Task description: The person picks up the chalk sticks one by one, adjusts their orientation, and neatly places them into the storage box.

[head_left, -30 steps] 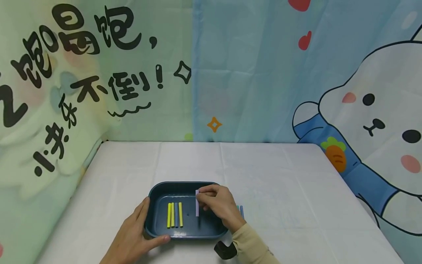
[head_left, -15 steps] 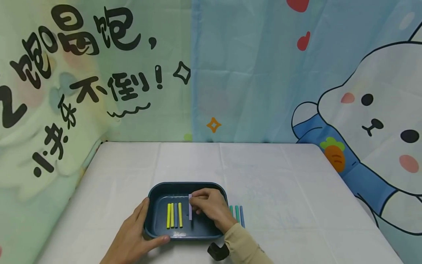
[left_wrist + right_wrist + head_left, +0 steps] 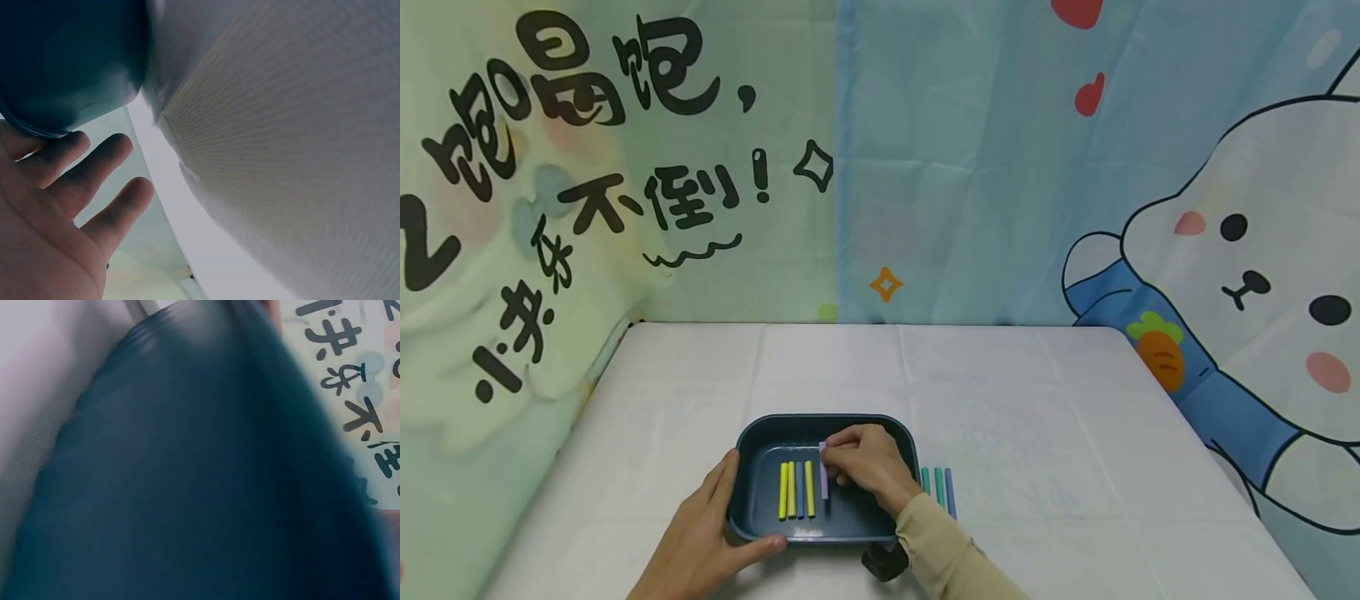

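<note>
A dark blue tray [image 3: 865, 533] sits on the white table, with a row of yellow and blue chalk sticks [image 3: 792, 490] lying in it. Inside it, just right of that row, my right hand [image 3: 871, 462] pinches the upper part of a purple chalk stick [image 3: 823, 483] between thumb and fingertips. My left hand [image 3: 703, 529] steadies the tray's left near corner, thumb along the near rim and fingers at the left side. In the left wrist view, those fingers [image 3: 94, 175] are extended and spread beside the tray wall [image 3: 94, 69]. Only the blurred tray side [image 3: 187, 475] fills the right wrist view.
Green and blue chalk sticks [image 3: 939, 487] lie on the table just right of the tray, partly behind the right sleeve [image 3: 951, 550]. A black wrist-worn device [image 3: 885, 562] is below the right wrist. A printed curtain [image 3: 962, 167] hangs behind the table.
My right hand has carried the purple chalk stick leftward and lower, closer to the row in the tray. The chalk sticks on the right have come more into sight. The left hand stays put.
</note>
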`<control>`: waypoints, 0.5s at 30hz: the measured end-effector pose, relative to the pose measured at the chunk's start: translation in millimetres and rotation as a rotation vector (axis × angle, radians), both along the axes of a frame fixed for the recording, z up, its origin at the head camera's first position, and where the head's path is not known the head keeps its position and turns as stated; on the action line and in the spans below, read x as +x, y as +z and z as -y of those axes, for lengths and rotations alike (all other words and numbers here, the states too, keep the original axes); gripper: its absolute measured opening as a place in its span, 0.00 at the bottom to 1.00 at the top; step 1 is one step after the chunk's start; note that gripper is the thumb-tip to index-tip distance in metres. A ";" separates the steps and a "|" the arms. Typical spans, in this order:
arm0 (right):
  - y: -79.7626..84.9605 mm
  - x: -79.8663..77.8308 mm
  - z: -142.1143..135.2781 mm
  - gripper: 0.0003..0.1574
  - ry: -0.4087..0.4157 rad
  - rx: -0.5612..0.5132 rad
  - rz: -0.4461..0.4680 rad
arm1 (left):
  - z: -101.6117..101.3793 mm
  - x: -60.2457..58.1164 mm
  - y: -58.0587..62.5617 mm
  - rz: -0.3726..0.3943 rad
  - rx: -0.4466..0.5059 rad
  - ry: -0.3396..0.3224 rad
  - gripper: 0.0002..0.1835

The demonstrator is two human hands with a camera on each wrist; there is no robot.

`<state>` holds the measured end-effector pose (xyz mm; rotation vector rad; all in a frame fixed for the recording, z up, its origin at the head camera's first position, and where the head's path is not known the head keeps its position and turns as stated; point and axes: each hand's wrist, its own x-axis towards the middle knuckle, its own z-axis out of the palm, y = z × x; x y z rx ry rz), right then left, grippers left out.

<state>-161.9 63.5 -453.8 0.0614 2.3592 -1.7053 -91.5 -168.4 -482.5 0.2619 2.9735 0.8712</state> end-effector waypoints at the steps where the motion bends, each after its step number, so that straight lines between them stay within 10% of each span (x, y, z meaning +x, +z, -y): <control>1: -1.0 0.0 0.8 0.13 -0.002 0.000 0.006 | 0.0 0.1 0.2 0.001 0.000 -0.001 0.69; 15: -12.8 0.0 6.9 0.09 -0.027 0.084 0.042 | -0.1 1.5 -2.8 -0.025 -0.004 0.001 0.68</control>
